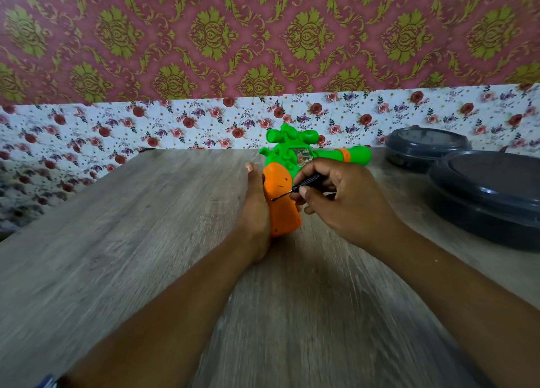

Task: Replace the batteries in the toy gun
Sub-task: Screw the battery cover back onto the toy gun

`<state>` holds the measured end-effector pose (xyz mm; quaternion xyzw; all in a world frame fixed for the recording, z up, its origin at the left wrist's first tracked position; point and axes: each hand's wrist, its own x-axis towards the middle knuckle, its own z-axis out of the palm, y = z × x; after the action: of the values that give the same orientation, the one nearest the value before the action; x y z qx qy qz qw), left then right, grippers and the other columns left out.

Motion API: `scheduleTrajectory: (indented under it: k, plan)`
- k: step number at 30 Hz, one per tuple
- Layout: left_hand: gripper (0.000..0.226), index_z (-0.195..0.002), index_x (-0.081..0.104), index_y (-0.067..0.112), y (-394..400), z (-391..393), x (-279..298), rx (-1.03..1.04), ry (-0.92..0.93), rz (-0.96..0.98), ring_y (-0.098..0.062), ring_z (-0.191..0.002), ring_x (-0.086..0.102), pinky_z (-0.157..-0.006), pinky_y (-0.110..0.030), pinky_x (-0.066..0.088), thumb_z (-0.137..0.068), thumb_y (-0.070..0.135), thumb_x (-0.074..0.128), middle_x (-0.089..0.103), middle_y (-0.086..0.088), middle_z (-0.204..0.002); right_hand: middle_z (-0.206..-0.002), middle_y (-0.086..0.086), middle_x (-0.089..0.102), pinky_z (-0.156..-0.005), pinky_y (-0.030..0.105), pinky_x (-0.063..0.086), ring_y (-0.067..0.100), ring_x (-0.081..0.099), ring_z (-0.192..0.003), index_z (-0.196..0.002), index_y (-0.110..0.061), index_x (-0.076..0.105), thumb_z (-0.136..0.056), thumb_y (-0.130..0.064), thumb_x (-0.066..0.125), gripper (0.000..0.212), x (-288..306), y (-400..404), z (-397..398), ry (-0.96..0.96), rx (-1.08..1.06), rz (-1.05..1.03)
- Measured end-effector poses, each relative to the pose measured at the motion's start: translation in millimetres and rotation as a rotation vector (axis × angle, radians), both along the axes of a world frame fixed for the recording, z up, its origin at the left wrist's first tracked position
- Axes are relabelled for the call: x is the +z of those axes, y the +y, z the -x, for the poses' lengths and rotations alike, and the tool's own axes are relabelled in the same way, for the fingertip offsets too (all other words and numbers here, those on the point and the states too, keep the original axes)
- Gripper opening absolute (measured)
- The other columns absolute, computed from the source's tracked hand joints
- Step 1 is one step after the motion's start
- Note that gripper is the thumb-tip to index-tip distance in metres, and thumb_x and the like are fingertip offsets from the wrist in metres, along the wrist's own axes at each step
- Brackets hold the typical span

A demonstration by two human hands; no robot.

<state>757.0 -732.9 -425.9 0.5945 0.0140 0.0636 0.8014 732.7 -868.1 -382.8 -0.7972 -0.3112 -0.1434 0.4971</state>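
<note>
A green toy gun [292, 151] with an orange grip [282, 200] lies on its side on the wooden table [146, 227], barrel pointing right. My left hand [255, 209] presses against the left side of the orange grip and holds it steady. My right hand [342, 200] pinches a small black screwdriver [295, 187], whose thin tip touches the grip's side near its middle. No batteries are visible.
Two dark grey round lidded containers [485, 194] sit at the table's right, one behind the other [425, 148]. A floral-covered wall rises just behind the table's far edge. Open tabletop stretches to the left and in front of the gun.
</note>
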Motion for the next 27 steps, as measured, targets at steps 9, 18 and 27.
scheduleTrajectory:
  k: [9,18,27]
  plan:
    - [0.079,-0.122,0.059,0.010,-1.2,4.5,3.0,-0.049,0.020,0.023,-0.035,-0.107,0.062,-0.098,-0.049,0.046,-0.093,0.063,0.008,0.069,-0.016,-0.105,-0.081,-0.003,0.067,-0.070,0.023,0.052,0.005,0.063,-0.082,-0.091,-0.011,0.063,-0.084,-0.002,0.057,0.013,1.1,-2.4,0.3,-0.205,-0.016,0.155]
    - [0.079,-0.141,0.039,0.009,0.0,-0.9,-1.0,-0.044,-0.004,-0.028,-0.033,-0.108,0.064,-0.096,-0.051,0.049,-0.092,0.065,0.010,0.064,-0.018,-0.120,-0.075,0.002,0.067,-0.057,0.024,0.041,0.010,0.055,-0.064,-0.089,-0.014,0.064,-0.084,-0.010,0.047,0.018,4.1,-3.5,1.3,-0.401,-0.014,0.327]
    - [0.069,-0.090,0.069,0.026,-5.2,5.3,-0.6,-0.028,-0.066,-0.076,-0.041,-0.107,0.060,-0.099,-0.063,0.040,-0.094,0.062,0.010,0.063,-0.025,-0.109,-0.058,0.007,0.058,-0.046,0.031,0.034,0.027,0.053,-0.052,-0.078,-0.011,0.057,-0.088,-0.037,0.039,0.033,4.3,-4.5,4.6,-0.505,-0.170,0.494]
